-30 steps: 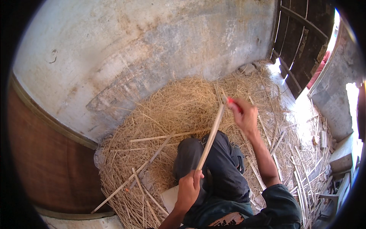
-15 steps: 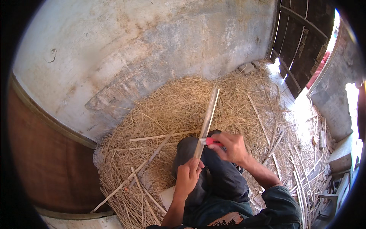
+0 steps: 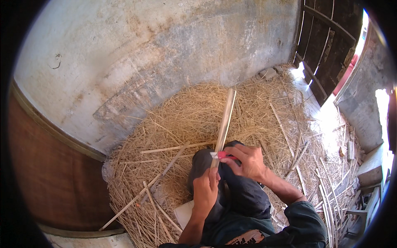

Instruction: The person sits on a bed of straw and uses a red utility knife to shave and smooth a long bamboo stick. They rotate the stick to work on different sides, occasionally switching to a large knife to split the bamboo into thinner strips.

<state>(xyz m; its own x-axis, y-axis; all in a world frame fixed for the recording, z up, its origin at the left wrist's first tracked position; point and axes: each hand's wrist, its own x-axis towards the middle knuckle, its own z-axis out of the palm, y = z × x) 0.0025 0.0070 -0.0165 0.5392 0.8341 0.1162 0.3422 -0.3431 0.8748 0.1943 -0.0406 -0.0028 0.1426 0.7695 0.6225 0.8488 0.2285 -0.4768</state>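
Note:
My left hand (image 3: 206,188) is closed round the near end of a pale, flat strip that looks like split bamboo or wood (image 3: 225,120). The strip slants up and away from me, its far end over the straw. In my right hand (image 3: 248,161) is a red-handled knife (image 3: 224,155), fingers wrapped round the handle. Its pale blade lies across the strip, just beyond my left hand. Most of the handle is hidden in my fingers. Both hands are above my dark-trousered knees.
Shavings and straw (image 3: 178,103) cover the floor round me. Long thin strips (image 3: 128,208) lie to the left, and more lie at the right. A stained wall (image 3: 165,53) stands ahead, a dark wooden door (image 3: 326,45) far right, a brown panel (image 3: 53,173) left.
The knife has shifted slightly left and down across the strip, nearer my left hand. The strip's far end has moved slightly up and to the left.

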